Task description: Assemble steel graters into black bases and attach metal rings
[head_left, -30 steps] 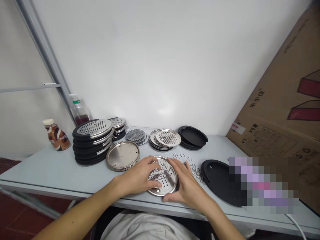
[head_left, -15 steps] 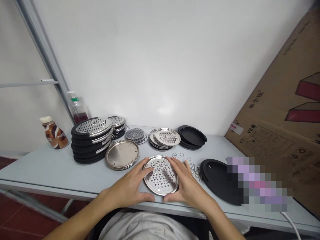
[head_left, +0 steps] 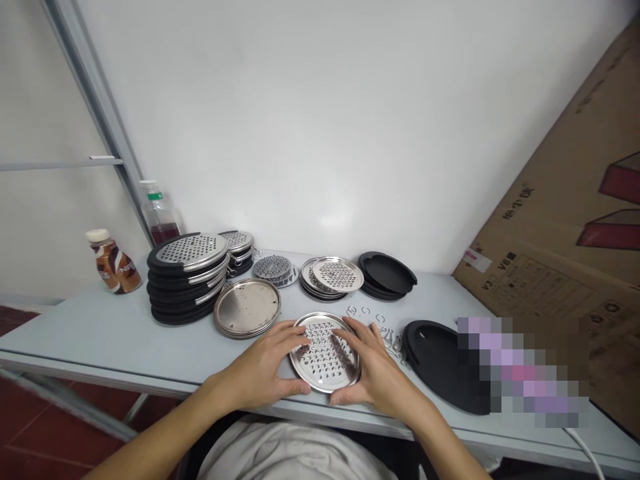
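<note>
A round metal grater plate (head_left: 325, 363) with a raised rim lies at the table's front edge, its toothed holes facing up. My left hand (head_left: 267, 370) curves around its left side, fingers over the rim and thumb at the near edge. On the opposite side my right hand (head_left: 373, 370) grips the rim, with its thumb at the near right. Just beyond my left hand is a stack of plain round metal plates (head_left: 247, 307). Small wire rings (head_left: 365, 311) and metal clips (head_left: 395, 341) lie beyond my right hand.
Black-rimmed graters (head_left: 193, 253) are stacked at left, beside a brown drink bottle (head_left: 116, 267) and a clear bottle (head_left: 161, 217). Grater discs (head_left: 340, 275) and black round trays (head_left: 385, 272) stand along the wall. A black tray (head_left: 445, 367) and a cardboard box (head_left: 560, 253) are at right.
The fingers of both hands have shifted slightly along the grater plate's rim. The whole view has moved a little; the plate stays at the table's front edge.
</note>
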The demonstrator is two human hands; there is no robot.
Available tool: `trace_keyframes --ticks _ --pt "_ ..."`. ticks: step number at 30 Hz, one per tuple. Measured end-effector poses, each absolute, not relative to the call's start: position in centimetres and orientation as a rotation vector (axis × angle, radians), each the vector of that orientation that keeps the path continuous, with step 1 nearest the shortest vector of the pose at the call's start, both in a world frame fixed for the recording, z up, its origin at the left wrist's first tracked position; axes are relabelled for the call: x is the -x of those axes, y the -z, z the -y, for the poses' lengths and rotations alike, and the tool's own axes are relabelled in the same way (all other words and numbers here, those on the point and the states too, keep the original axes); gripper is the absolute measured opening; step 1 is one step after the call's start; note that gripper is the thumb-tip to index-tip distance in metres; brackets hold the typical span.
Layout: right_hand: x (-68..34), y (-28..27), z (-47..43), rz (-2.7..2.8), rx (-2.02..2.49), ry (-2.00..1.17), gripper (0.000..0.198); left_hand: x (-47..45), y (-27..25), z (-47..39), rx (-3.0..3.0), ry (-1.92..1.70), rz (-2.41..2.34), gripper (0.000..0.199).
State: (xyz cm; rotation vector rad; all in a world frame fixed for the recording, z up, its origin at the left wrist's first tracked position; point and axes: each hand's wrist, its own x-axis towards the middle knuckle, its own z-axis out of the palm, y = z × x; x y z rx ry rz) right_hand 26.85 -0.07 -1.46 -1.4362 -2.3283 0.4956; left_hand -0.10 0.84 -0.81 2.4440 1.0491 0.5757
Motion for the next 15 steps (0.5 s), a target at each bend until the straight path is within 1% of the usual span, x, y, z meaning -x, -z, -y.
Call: trace_keyframes --ticks 4,9,12,15 --pt "-26.88 1.53 -0.04 2.315 1.388 -0.519 0.121 -0.06 0.71 -0.81 -2.458 -0.601 -1.041 0.067" --pt "-26.97 1.94 -0.15 2.319 1.352 -0.488 0.121 -0.09 0.75 -0.72 -2.426 -0.592 -1.083 0.084" --pt "-26.99 2.06 -0.15 2.322 1.345 -0.475 0.120 -0.08 0.83 -0.75 -2.453 -0.584 -1.054 0.089" --pt "-27.02 2.01 -0.15 2.331 1.346 -0.478 0.121 -0.13 0.72 -0.77 -2.467 -0.575 -1.059 0.087"
